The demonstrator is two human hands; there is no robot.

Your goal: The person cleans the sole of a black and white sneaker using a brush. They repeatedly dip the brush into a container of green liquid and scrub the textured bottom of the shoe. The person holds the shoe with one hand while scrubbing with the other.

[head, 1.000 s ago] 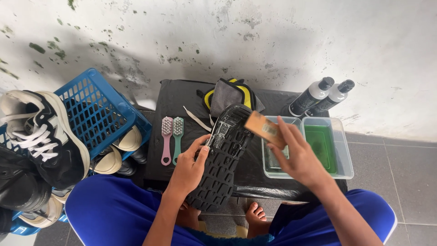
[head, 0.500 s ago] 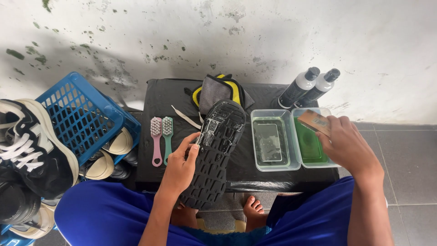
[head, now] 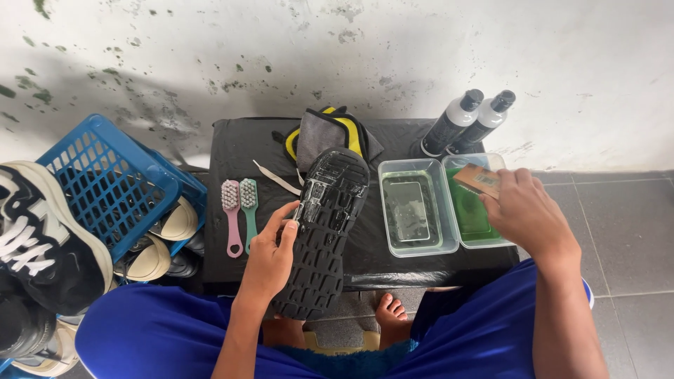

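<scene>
Left hand [head: 270, 256] is gripping the black shoe [head: 324, 228] sole-up, fingers curled round its edge, while my right hand [head: 523, 214] is pinching a wooden brush [head: 477, 180] over the green tub [head: 469, 210].

Blue plastic basket [head: 105, 186] tilted at left, black-and-white sneaker [head: 42, 245] set beside it, pink brush [head: 232, 214] and green brush [head: 249, 210] laid side by side, two grey bottles [head: 467, 123] stood against the wall, grey-and-yellow cloth [head: 330, 133] bunched behind.

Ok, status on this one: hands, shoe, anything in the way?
Left hand grips the shoe, sole up. Right hand holds a wooden brush over the green tub. Clear tub beside it; nothing blocking.
</scene>
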